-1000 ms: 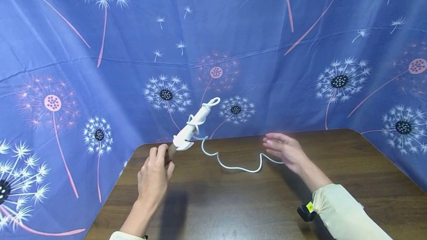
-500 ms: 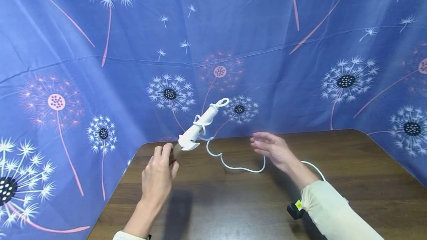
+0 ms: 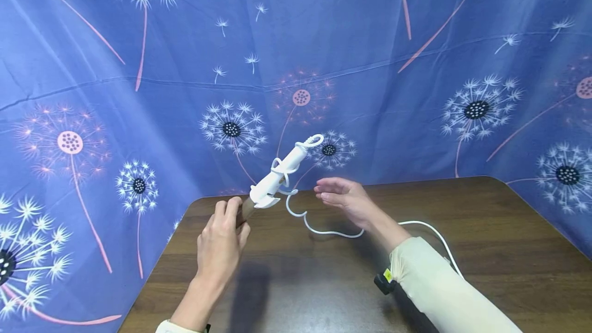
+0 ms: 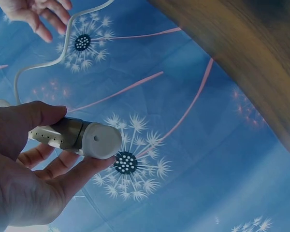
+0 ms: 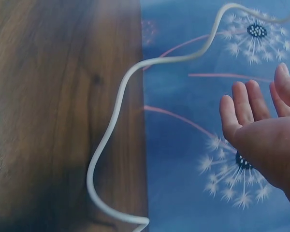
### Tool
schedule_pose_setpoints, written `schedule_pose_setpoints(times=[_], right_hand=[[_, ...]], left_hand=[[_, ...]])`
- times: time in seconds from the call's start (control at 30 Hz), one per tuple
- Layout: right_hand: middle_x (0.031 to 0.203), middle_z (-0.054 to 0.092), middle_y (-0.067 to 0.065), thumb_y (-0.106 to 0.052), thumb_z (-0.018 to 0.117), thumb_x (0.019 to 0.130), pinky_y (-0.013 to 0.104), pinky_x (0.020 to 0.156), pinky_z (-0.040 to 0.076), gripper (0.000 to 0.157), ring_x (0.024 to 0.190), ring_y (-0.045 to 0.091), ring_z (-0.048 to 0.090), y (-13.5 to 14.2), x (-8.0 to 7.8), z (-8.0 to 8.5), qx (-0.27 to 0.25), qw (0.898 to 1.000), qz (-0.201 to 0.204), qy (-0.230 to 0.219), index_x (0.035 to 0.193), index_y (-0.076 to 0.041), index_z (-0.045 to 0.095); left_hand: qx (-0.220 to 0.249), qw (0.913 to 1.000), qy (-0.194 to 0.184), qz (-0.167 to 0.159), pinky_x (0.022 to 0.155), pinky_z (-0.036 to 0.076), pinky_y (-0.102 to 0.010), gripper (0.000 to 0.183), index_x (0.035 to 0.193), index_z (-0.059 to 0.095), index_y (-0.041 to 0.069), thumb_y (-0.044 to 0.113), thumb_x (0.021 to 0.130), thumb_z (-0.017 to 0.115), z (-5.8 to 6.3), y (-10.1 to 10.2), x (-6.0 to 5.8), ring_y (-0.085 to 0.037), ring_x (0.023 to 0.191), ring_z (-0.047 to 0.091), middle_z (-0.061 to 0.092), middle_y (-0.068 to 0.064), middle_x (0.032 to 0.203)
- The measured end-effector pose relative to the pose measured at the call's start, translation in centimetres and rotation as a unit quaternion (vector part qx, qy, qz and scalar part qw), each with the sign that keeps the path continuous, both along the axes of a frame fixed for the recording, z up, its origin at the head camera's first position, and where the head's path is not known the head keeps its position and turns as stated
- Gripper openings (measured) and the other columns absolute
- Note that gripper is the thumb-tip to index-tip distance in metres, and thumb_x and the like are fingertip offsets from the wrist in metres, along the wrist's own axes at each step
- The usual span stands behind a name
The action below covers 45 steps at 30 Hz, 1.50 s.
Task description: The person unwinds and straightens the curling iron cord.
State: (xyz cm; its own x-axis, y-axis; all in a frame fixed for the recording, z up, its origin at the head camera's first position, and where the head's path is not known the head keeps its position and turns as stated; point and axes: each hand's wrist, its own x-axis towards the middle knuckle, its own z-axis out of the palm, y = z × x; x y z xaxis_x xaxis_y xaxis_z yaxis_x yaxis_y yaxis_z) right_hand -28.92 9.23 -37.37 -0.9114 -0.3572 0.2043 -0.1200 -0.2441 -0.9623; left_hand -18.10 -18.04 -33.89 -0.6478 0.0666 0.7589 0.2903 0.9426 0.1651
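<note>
My left hand (image 3: 219, 248) grips the brownish barrel of a white curling iron (image 3: 277, 179) and holds it up over the table, tilted up to the right. In the left wrist view, thumb and fingers lie around the barrel near its round white end cap (image 4: 102, 140). Part of the white cord (image 3: 333, 233) is looped around the iron's handle; the rest trails over the table and behind my right arm. My right hand (image 3: 349, 200) hovers to the right of the iron, apart from it, fingers extended and nothing held.
A brown wooden table (image 3: 305, 281) lies below both hands. Behind it hangs a blue cloth (image 3: 370, 91) with a dandelion print, close to the table's back edge. In the right wrist view the cord (image 5: 118, 104) curves across the table and past its edge.
My right hand has moved left, closer to the curling iron. More of the cord shows to the right of my right arm. The left hand keeps its hold, with the iron shifted slightly right.
</note>
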Motion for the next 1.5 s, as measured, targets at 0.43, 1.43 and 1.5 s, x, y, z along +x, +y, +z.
schedule_pose_setpoints(times=[0.43, 1.43, 1.5], right_hand=[[0.122, 0.061, 0.021, 0.010, 0.054, 0.090, 0.049, 0.103, 0.039, 0.042, 0.109, 0.028, 0.063, -3.0, 0.5, 1.0, -0.076, 0.994, 0.079, -0.022, 0.130, 0.014, 0.045], [0.084, 0.069, 0.011, 0.004, 0.052, 0.093, 0.044, 0.082, 0.054, 0.017, 0.078, 0.025, 0.070, -1.0, -1.2, 3.2, -0.061, 0.995, 0.023, -0.073, 0.091, -0.007, 0.064], [0.083, 0.068, 0.008, 0.007, 0.052, 0.092, 0.040, 0.077, 0.057, 0.020, 0.076, 0.021, 0.068, -0.6, -1.4, 3.7, -0.051, 0.997, -0.008, -0.064, 0.090, -0.009, 0.065]], left_hand=[[-0.004, 0.9999, -0.001, -0.010, 0.043, 0.047, -0.044, 0.049, 0.108, 0.056, 0.009, 0.000, 0.068, 0.082, 0.3, 0.8, 0.0, -0.032, 0.068, 0.063, 0.056, -0.009, 0.090], [-0.049, 0.9981, -0.012, -0.036, 0.042, 0.047, -0.039, 0.050, 0.107, 0.057, 0.013, -0.001, 0.066, 0.081, -0.2, -0.2, 0.3, -0.026, 0.069, 0.062, 0.054, -0.004, 0.089], [-0.061, 0.9972, -0.020, -0.039, 0.042, 0.047, -0.038, 0.053, 0.108, 0.057, 0.014, -0.001, 0.065, 0.083, -0.4, -0.4, 0.4, -0.026, 0.070, 0.062, 0.054, -0.004, 0.089]])
